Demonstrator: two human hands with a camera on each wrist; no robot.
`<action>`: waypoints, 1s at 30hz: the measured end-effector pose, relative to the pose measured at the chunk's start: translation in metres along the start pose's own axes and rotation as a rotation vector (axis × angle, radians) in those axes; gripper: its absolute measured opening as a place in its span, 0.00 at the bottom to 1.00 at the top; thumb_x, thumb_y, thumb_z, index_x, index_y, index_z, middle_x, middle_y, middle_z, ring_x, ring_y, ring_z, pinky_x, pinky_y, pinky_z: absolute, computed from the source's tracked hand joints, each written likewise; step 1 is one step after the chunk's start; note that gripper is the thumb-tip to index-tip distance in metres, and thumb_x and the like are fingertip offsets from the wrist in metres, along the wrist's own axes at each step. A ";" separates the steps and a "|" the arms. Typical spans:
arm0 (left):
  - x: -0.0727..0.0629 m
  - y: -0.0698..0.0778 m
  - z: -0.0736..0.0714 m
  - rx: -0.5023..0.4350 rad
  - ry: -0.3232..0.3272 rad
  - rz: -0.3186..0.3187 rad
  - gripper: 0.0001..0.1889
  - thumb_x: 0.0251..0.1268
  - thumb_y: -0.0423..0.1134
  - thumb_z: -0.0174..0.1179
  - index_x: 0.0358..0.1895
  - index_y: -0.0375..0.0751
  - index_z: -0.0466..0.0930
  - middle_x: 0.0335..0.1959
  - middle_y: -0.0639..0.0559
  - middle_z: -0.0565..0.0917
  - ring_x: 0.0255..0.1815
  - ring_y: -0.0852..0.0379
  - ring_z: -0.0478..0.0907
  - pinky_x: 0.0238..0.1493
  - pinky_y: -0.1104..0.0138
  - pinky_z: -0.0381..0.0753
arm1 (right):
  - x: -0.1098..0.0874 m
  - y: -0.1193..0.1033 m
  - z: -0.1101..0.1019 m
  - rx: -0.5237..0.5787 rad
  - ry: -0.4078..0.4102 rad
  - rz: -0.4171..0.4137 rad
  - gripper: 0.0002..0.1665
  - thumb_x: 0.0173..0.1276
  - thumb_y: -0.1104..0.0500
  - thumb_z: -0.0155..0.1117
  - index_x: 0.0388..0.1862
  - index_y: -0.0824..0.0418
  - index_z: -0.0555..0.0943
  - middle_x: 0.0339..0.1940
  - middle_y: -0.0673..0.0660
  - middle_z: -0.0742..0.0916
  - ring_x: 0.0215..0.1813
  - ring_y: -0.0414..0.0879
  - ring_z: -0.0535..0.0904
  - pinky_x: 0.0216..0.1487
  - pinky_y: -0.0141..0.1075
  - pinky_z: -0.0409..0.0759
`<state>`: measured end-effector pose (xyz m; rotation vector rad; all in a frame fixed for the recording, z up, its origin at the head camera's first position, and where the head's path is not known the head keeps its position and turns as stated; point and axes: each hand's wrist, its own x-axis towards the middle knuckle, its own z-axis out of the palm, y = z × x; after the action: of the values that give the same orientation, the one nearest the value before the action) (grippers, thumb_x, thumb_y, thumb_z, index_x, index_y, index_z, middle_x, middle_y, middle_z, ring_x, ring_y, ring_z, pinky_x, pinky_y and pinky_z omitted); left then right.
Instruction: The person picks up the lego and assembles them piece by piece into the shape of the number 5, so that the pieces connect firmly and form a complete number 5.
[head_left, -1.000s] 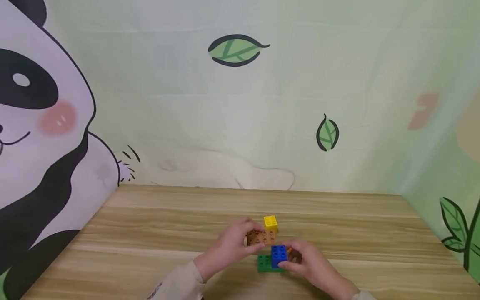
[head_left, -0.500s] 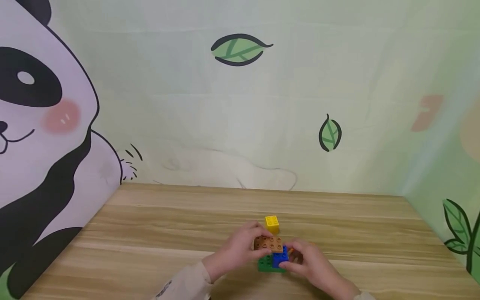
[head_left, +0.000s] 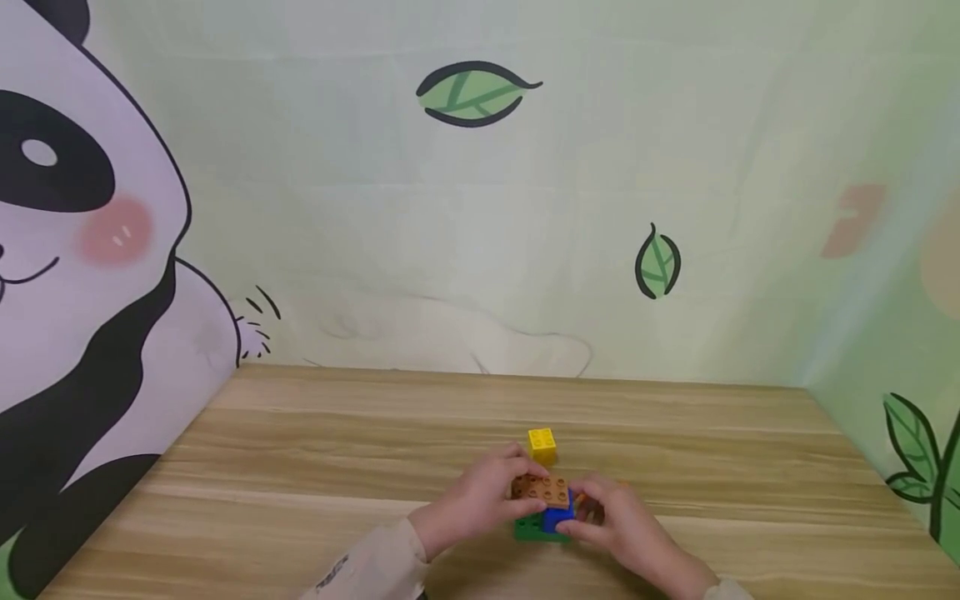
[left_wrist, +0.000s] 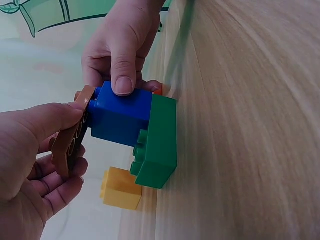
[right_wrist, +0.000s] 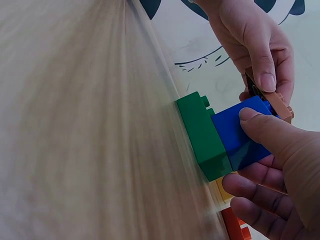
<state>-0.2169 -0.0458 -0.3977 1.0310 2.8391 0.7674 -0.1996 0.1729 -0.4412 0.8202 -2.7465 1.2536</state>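
Observation:
On the table, a green building brick (left_wrist: pixel 161 145) lies flat with a blue brick (left_wrist: pixel 122 117) standing on one end of it; some green studs stay bare. My right hand (head_left: pixel 621 523) pinches the blue brick between thumb and fingers. A thin brown brick (head_left: pixel 552 492) is gripped at its left part by my left hand (head_left: pixel 483 493). In the left wrist view it tilts, one end at the blue brick's studs and the other hanging out over the green brick. Whether it is pressed down on those studs I cannot tell.
A yellow brick (head_left: pixel 542 445) stands on the wooden table (head_left: pixel 337 433) just behind the hands. An orange-red brick (right_wrist: pixel 233 223) lies near my right hand, mostly hidden in the head view. A printed cloth wall (head_left: pixel 337 208) rises behind the table.
My left hand has carried the brown brick right and toward me, from beside the yellow brick to over the blue one. My right hand has stayed on the blue brick.

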 end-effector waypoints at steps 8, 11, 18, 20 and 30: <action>0.001 0.002 -0.001 0.026 -0.004 0.026 0.16 0.61 0.46 0.66 0.51 0.47 0.83 0.46 0.54 0.80 0.38 0.68 0.71 0.41 0.78 0.74 | 0.000 0.000 0.000 -0.015 0.004 0.008 0.20 0.60 0.48 0.69 0.42 0.61 0.81 0.35 0.51 0.83 0.33 0.29 0.75 0.32 0.26 0.76; 0.001 0.002 -0.001 0.029 -0.001 0.027 0.16 0.61 0.46 0.66 0.51 0.47 0.83 0.46 0.54 0.80 0.38 0.68 0.71 0.40 0.78 0.74 | 0.000 0.000 0.000 -0.016 0.003 0.009 0.20 0.60 0.48 0.69 0.42 0.60 0.81 0.35 0.51 0.83 0.33 0.30 0.75 0.31 0.26 0.76; 0.001 0.003 0.000 0.044 -0.002 0.022 0.16 0.60 0.47 0.66 0.50 0.47 0.84 0.47 0.53 0.81 0.39 0.67 0.73 0.41 0.77 0.75 | 0.000 0.000 -0.001 -0.014 -0.004 0.018 0.20 0.61 0.48 0.69 0.43 0.60 0.81 0.36 0.51 0.83 0.33 0.30 0.74 0.32 0.26 0.76; 0.001 0.003 0.000 0.045 -0.005 0.021 0.16 0.60 0.47 0.66 0.50 0.47 0.83 0.47 0.52 0.82 0.39 0.67 0.73 0.41 0.77 0.76 | 0.000 0.000 0.000 -0.012 -0.003 0.019 0.20 0.61 0.48 0.69 0.44 0.60 0.81 0.36 0.51 0.83 0.33 0.30 0.74 0.31 0.26 0.76; 0.001 0.003 -0.001 0.033 -0.011 0.023 0.16 0.60 0.46 0.66 0.50 0.47 0.83 0.48 0.51 0.82 0.39 0.67 0.74 0.40 0.77 0.75 | 0.001 -0.001 -0.001 0.008 -0.011 0.012 0.20 0.61 0.48 0.69 0.45 0.61 0.81 0.36 0.52 0.83 0.33 0.30 0.74 0.31 0.26 0.76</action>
<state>-0.2162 -0.0433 -0.3956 1.0702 2.8449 0.7161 -0.2001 0.1731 -0.4396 0.8145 -2.7610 1.2672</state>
